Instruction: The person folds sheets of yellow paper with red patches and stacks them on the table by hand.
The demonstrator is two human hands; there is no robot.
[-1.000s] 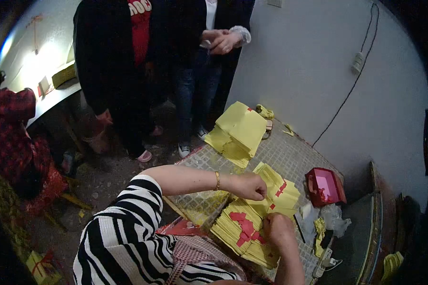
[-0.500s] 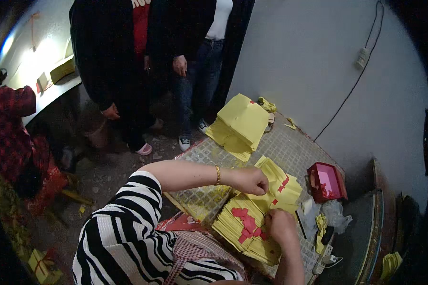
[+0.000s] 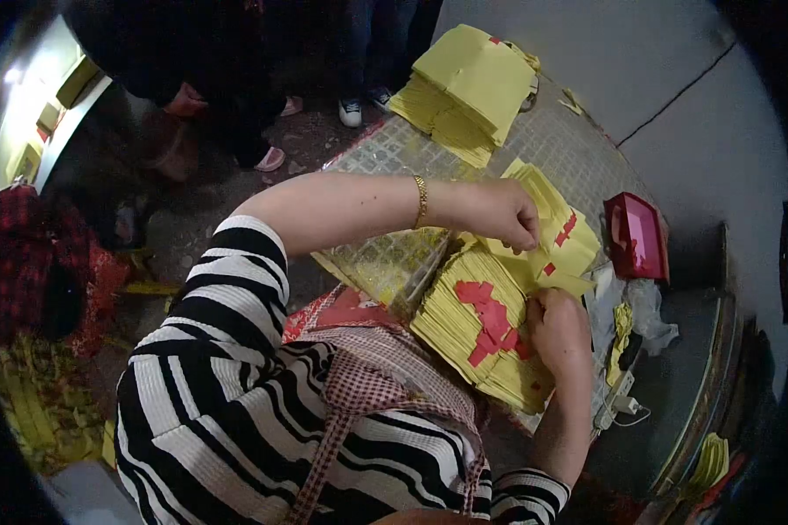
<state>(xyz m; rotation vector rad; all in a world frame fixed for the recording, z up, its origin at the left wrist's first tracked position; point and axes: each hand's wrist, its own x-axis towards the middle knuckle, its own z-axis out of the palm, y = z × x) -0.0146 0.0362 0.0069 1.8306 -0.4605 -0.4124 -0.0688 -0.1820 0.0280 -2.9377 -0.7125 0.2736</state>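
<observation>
Yellow paper makes up the near bundle point(image 3: 446, 328), its edges uneven, with loose red slips point(image 3: 490, 317) heaped on top. Principal risk, in my judgement: the slips look unsecured, so a sideways brush of the right fingers could scatter them or drag several together. Second risk: the open yellow sheets point(image 3: 576, 249) lie unevenly and could crease or slide out of line if the left fingers press down or pull across them.

Position: the open sheets lie under and just beyond the fingers of the left hand point(image 3: 506, 214); a small red tab point(image 3: 549, 269) sits on them, between the two sets of fingers. The bundle lies beside the fingers of the right hand point(image 3: 560, 325), on their left, on the bench point(image 3: 381, 166).

Finger state: both sets are curled inward, thumb close to forefinger. Whether either pinches a slip or sheet, I cannot tell.
</observation>
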